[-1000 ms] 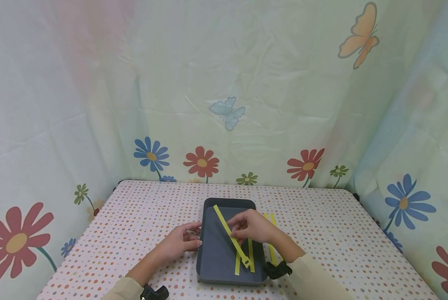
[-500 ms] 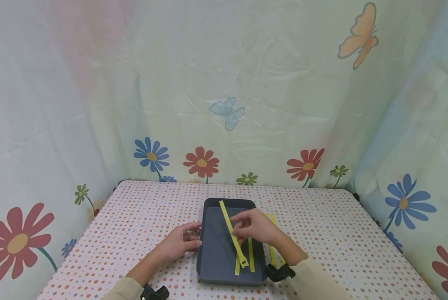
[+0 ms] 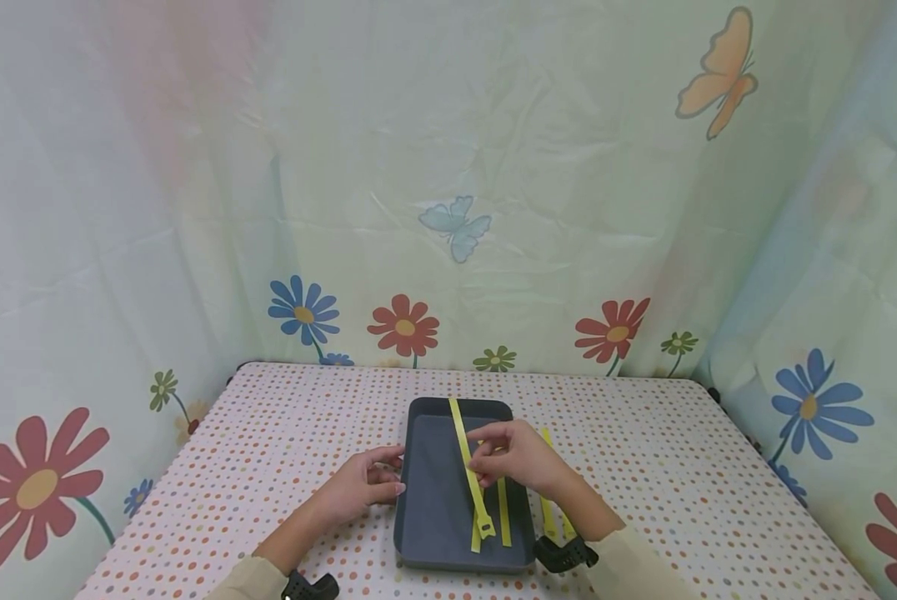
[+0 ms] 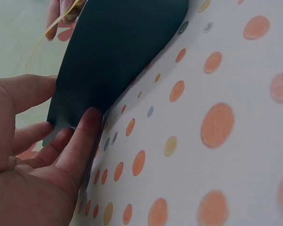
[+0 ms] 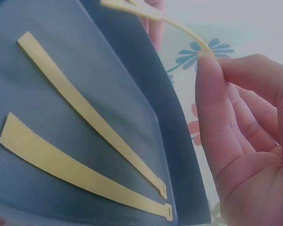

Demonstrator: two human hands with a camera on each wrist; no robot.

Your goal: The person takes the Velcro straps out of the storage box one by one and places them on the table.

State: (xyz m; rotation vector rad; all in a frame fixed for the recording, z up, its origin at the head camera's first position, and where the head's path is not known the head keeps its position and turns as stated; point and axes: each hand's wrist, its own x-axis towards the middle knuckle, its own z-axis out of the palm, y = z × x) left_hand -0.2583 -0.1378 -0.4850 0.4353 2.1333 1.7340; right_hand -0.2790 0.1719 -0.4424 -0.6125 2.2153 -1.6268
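My right hand pinches a yellow hook-and-loop cable tie between thumb and index finger, over the dark grey tray. Its slotted head hangs toward the near end, and the plain end points to the far rim. In the right wrist view the held tie bends slightly away from the fingertips. Two more yellow ties, an upper one and a lower one, lie on the tray floor. My left hand touches the tray's left wall with loosely extended fingers, thumb low near the table.
Right of the tray, other yellow ties lie on the dotted tablecloth, partly hidden by the right forearm. A printed curtain with flowers and butterflies stands behind the table and along both sides.
The right hand has shifted slightly right, and the held tie has swung to lie more nearly lengthwise along the tray. The left hand and tray have stayed in place.
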